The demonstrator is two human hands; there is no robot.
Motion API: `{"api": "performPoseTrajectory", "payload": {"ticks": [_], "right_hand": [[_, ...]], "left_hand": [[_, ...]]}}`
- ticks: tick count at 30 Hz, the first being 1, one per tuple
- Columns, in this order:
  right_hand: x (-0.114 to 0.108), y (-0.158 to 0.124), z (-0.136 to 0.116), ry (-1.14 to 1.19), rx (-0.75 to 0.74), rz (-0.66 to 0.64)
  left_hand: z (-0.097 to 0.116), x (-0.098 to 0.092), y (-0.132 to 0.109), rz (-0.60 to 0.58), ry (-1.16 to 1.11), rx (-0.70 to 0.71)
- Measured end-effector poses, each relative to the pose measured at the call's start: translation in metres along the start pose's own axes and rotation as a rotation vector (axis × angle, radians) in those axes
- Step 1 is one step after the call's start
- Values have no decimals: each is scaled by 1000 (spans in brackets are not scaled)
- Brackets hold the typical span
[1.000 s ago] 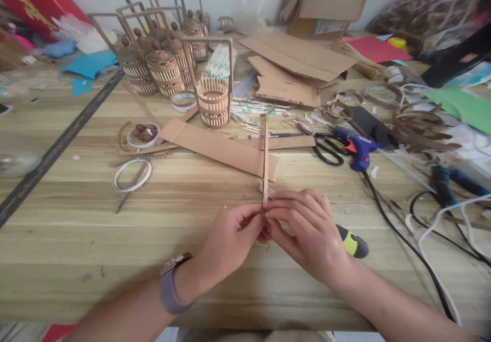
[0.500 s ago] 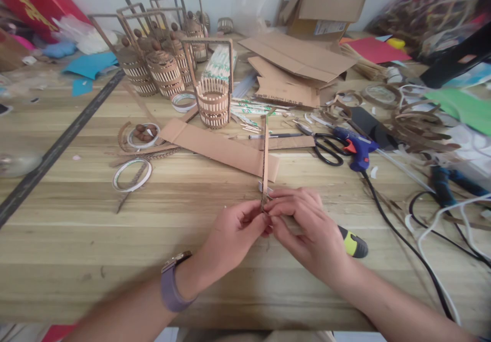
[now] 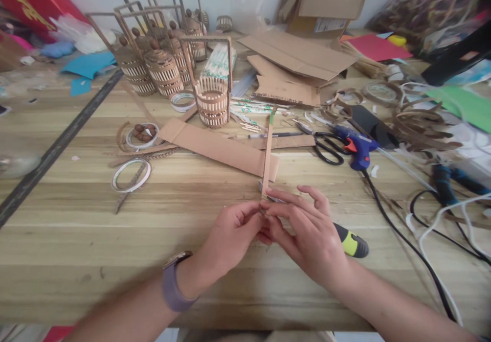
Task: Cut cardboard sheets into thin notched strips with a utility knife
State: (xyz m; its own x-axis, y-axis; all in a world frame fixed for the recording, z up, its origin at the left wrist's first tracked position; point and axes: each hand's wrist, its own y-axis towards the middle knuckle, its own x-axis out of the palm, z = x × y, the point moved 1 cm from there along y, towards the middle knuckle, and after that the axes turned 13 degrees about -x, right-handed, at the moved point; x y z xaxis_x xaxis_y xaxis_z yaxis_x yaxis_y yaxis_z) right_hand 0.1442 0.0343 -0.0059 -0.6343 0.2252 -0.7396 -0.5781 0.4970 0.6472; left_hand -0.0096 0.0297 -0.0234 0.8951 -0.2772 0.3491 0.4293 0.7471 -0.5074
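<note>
Both hands meet at the near end of a narrow cardboard strip (image 3: 268,153), which points away from me and has a green mark near its far end. My left hand (image 3: 238,229) pinches that near end between thumb and fingers. Against the same end, my right hand (image 3: 303,224) closes thumb and index finger, its other fingers stretched out. The fingertips hide the strip's tip. Under my right hand lies a tool with a green and black handle (image 3: 351,242), mostly covered. A wide cardboard piece (image 3: 218,145) lies beyond the hands.
A small stick basket with a tall handle (image 3: 212,101) stands ahead, with several lidded ones (image 3: 164,71) behind it. Black-handled scissors (image 3: 330,147) and a blue glue gun (image 3: 358,147) with a black cord lie to the right. Tape rings (image 3: 131,175) lie left.
The strip has turned, showing more of its flat face, and its far end has shifted slightly right. My right hand's outer fingers have lifted and spread.
</note>
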Motion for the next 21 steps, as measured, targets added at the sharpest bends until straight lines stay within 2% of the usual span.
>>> {"api": "performPoseTrajectory", "payload": {"ticks": [6,14,21], "right_hand": [[0,-3,4,94,123,17],[3,-2,2,67,39,36],[3,-3,3,66,52,39]], "left_hand": [[-2,-2,0,-15,3,5],[-2,-4,4,-41,-57,6],[-2,-5,3,-10,-29,20]]}}
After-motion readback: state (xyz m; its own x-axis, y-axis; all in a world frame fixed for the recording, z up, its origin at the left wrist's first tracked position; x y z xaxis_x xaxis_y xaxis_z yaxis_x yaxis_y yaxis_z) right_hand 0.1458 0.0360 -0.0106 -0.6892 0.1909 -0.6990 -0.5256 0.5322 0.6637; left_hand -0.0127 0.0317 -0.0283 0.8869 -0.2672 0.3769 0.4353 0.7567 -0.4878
